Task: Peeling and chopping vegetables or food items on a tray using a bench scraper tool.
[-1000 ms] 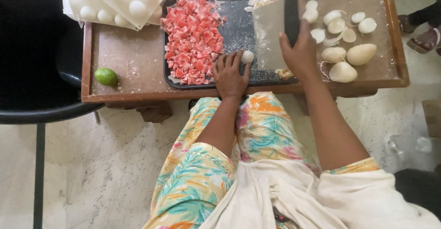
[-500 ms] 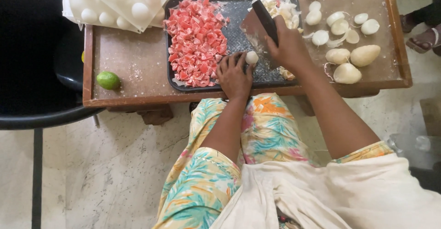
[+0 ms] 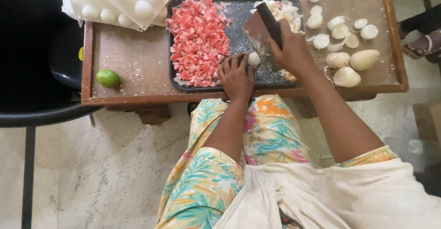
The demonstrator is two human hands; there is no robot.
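1. At the far left of the frame a black chair stands against the low wooden tabletop. In the upper left a white bag of pale round pieces lies on the tabletop, and a green lime sits alone near the left edge.
2. Left of centre, a dark tray holds a heap of chopped red tomato on its left half.
3. At the tray's near edge the left hand is curled, its fingertips pinning a small peeled onion to the tray. The onion looks light, firm and wet-smooth, so it will likely roll or slip. It is best held low on its sides, with the fingertips tucked back from the blade.
4. Just right of it, the right hand is closed around the dark handle of a broad cleaver, whose blade is tilted above the onion. The cleaver looks stiff, heavy and sharp, so the handle is the only safe hold.
5. Behind the blade lies a pile of chopped white onion, though its far edge is hard to make out.
6. On the right of the tabletop, whole and halved peeled onions lie scattered.
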